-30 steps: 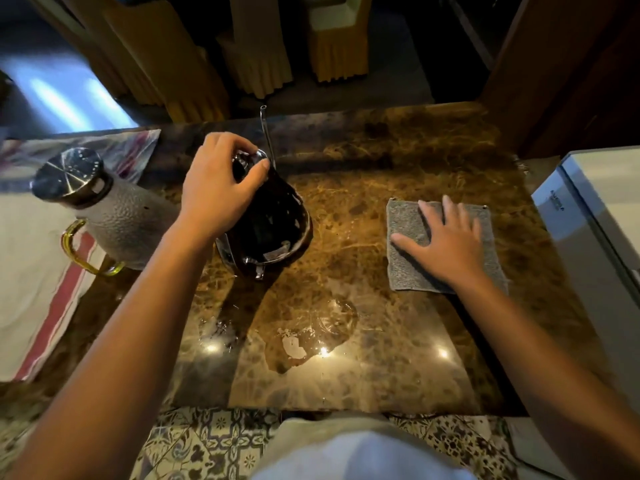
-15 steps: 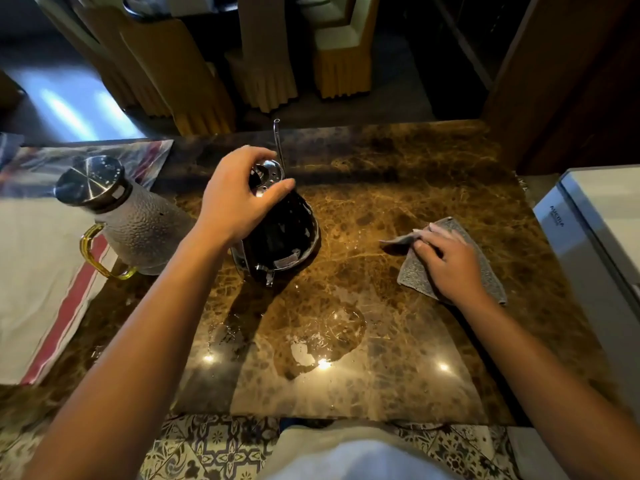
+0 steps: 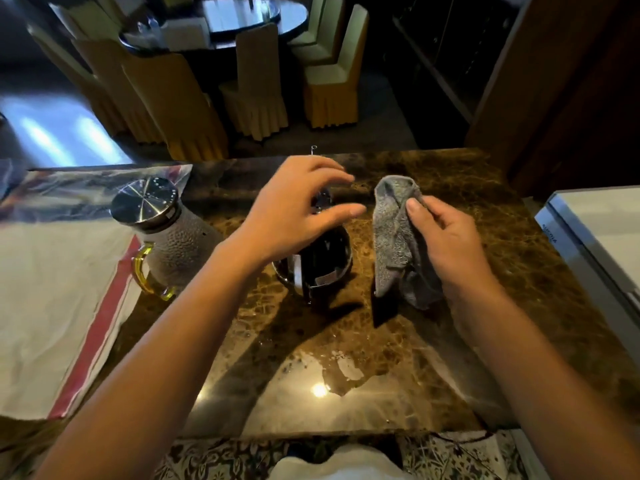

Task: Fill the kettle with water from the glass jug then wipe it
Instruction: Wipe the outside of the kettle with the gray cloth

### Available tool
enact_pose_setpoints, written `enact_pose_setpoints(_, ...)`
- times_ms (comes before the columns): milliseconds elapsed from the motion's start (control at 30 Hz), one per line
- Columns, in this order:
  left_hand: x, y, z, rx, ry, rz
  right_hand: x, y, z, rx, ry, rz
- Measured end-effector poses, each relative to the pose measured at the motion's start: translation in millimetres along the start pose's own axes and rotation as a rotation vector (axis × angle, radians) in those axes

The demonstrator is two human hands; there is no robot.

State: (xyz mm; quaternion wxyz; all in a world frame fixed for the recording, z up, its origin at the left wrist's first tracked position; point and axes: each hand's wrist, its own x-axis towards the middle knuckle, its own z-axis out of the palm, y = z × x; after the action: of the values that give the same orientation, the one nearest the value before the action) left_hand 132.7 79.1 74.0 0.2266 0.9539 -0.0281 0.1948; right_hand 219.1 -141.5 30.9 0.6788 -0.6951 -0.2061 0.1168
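The dark kettle [image 3: 322, 265] stands on the brown marble counter [image 3: 485, 306], its thin spout tip [image 3: 313, 148] poking up behind my fingers. My left hand [image 3: 294, 216] arches over the kettle's top with fingers and thumb stretched out and a gap between them, hiding most of the lid. My right hand [image 3: 446, 244] pinches the grey cloth [image 3: 394, 237] and holds it lifted just to the right of the kettle, its lower end hanging near the counter. The textured glass jug [image 3: 183, 244], with steel lid and yellow handle, stands to the kettle's left.
A puddle of water [image 3: 332, 372] lies on the counter in front of the kettle. A white cloth with a red stripe [image 3: 52, 306] covers the left side. A white appliance [image 3: 602, 237] sits at the right edge. Covered chairs [image 3: 256, 95] stand beyond the far edge.
My right hand gathered the flat cloth, lifted it and brought it left beside the kettle. My left hand's fingers loosened and straightened over the kettle top. The camera tilted up.
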Motion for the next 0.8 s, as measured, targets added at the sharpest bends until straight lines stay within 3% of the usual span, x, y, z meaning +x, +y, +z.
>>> enact_pose_setpoints(100,-8,7,2,0.043,-0.04,0.105,-13,-14,26,0.051,-0.05,-0.065)
enact_pose_setpoints(233,-22,-4,3,-0.064,0.092,0.165,-32,-12,49,0.146,-0.004,-0.095)
enact_pose_setpoints(333,-25,-6,1,-0.163,0.134,0.162,-50,-1,61,0.166,-0.061,-0.031)
enact_pose_setpoints(433,-20,-11,2,-0.183,0.113,0.139,-67,20,68,0.045,0.073,0.029)
enact_pose_setpoints(533,-17,-21,6,-0.159,0.049,0.128,-77,31,67,0.099,0.29,0.094)
enact_pose_setpoints(700,-6,-25,7,-0.137,-0.066,0.12,-62,23,56,0.39,0.388,0.086)
enact_pose_setpoints(800,2,-28,3,-0.122,-0.014,0.069,-45,24,47,0.554,0.432,0.117)
